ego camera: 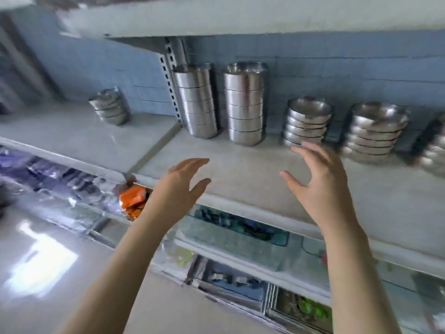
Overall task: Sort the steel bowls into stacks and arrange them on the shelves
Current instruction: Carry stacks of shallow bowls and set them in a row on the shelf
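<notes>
Both hands [183, 186] [317, 186] empty, seemingly above shelf [240, 179]

We seem to be in a shop, likely housewares: 6 stacks of steel bowls [245, 104] line a white shelf [240, 169] on a slotted upright [171, 80] against a blue tiled wall [337, 75], blurred packaged goods [133, 197] below.

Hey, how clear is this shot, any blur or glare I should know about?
Head view: the two tall bowl stacks mid-shelf look fairly sharp; the stack at the right edge smears into blur; a white glare patch washes out the shiny surface lower left; the shelf edges slant and bow from the wide lens.
</notes>
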`<state>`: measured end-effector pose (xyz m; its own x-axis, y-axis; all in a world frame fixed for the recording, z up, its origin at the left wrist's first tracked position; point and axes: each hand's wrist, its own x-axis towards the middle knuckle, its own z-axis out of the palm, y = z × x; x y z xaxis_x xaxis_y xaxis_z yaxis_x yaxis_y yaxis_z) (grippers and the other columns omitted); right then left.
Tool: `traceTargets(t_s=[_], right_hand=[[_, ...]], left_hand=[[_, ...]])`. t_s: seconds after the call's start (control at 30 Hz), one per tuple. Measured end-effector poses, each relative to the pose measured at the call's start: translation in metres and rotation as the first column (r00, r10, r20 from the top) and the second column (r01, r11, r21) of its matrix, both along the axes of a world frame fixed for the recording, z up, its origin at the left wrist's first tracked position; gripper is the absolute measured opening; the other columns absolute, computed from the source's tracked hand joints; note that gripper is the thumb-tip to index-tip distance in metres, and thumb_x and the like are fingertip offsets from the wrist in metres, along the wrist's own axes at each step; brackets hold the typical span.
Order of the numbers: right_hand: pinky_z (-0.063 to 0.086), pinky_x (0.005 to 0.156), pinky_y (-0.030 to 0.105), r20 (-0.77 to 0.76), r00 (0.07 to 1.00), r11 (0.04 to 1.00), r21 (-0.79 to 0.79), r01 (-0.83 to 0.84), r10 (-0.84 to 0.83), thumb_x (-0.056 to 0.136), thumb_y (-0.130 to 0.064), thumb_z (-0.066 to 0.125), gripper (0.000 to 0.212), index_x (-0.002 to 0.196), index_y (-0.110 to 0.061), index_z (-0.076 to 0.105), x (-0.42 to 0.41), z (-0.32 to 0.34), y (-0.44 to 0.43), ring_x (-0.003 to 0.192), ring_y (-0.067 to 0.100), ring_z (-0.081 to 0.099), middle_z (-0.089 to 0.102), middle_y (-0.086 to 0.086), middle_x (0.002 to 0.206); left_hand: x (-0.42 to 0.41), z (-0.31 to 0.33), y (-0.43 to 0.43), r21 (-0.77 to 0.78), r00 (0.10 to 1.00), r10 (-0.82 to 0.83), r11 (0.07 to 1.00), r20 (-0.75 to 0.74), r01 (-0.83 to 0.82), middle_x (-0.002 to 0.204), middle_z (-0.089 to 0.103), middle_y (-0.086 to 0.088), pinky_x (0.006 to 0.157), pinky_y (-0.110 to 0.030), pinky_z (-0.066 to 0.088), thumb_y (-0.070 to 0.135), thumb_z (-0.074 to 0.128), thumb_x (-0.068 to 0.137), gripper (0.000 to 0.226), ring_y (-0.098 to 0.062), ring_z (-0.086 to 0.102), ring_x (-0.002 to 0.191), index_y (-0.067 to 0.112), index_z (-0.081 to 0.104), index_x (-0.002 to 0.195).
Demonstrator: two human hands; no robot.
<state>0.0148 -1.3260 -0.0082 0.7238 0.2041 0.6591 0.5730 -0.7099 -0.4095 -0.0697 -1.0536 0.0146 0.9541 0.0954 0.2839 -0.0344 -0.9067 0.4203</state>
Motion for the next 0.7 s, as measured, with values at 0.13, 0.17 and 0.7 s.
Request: traceTargets(t_s=[0.13,0.17,0.7], right_hand=[[0.038,0.102,0.038,-0.083,0.987,0.989,-0.030,-0.142,0.139,0.082,-0.027,0.080,0.049,0.125,-0.007,0.066,-0.017,0.010,0.117,0.118,0.034,0.058,0.064,0.014,0.130],[0.038,0.104,0.038,-0.104,0.980,0.983,-0.039,-0.177,0.172,0.083,-0.029,0.078,0.050,0.127,-0.007,0.065,-0.020,0.013,0.142,0.120,0.033,0.056,0.063,0.013,0.131],[0.025,0.098,0.003,-0.302,0.860,0.909,0.200,-0.365,0.412,0.087,-0.025,0.074,0.063,0.144,-0.016,0.048,0.091,0.019,0.478,0.126,0.007,0.046,0.054,-0.001,0.143]], left_hand=[[-0.050,0.019,0.104,-0.018,0.988,0.156,0.988,-0.003,-0.156,0.140,0.053,0.004,0.094,-0.017,0.035,0.027,0.063,0.093,0.046,-0.019,0.059,0.113,0.025,0.053,0.138],[-0.059,0.023,0.127,-0.024,0.983,0.185,0.983,0.002,-0.185,0.140,0.053,0.005,0.091,-0.016,0.035,0.029,0.063,0.093,0.046,-0.017,0.059,0.110,0.026,0.053,0.138],[0.013,0.010,0.431,-0.178,0.928,0.371,0.912,-0.022,-0.369,0.138,0.054,-0.003,0.090,-0.026,0.045,0.036,0.063,0.091,0.052,-0.017,0.062,0.094,0.026,0.048,0.140]])
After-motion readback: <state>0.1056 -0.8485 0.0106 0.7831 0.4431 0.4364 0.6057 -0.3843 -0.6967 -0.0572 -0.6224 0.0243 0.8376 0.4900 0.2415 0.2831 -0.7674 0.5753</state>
